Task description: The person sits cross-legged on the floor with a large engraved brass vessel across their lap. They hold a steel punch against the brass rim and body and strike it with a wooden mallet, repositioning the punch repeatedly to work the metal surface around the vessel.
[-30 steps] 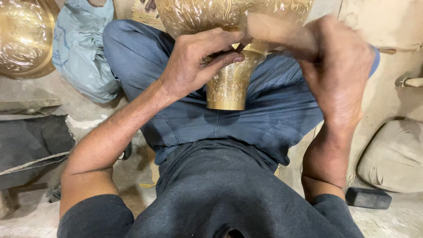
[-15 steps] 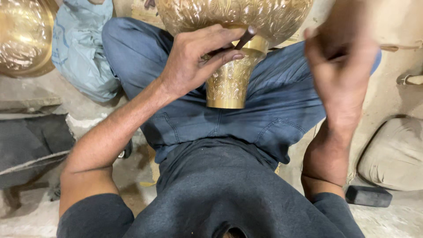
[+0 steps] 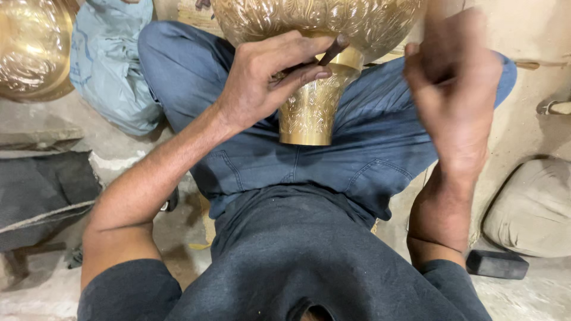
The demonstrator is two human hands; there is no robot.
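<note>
An engraved brass vessel (image 3: 309, 113) lies across my lap, its flared foot pointing toward me and its round body at the top edge. My left hand (image 3: 262, 80) rests on the vessel's neck and pinches a thin dark punch (image 3: 332, 50) with its tip against the brass band there. To the right of the vessel, my right hand (image 3: 458, 89) is raised and blurred by motion. Its fingers are curled around a wooden handle, most of which is hidden by the blur. I sit cross-legged in blue jeans (image 3: 369, 154).
A second shiny brass vessel (image 3: 27, 53) sits at the top left beside a crumpled light blue cloth (image 3: 110, 65). A dark slab (image 3: 41, 190) lies on the floor at left. At right are a beige cushion (image 3: 532, 208) and a small black block (image 3: 496, 263).
My right hand, which had the wooden handle down at the punch a second ago, has swung up and away to the right. My left hand and the punch have stayed on the neck.
</note>
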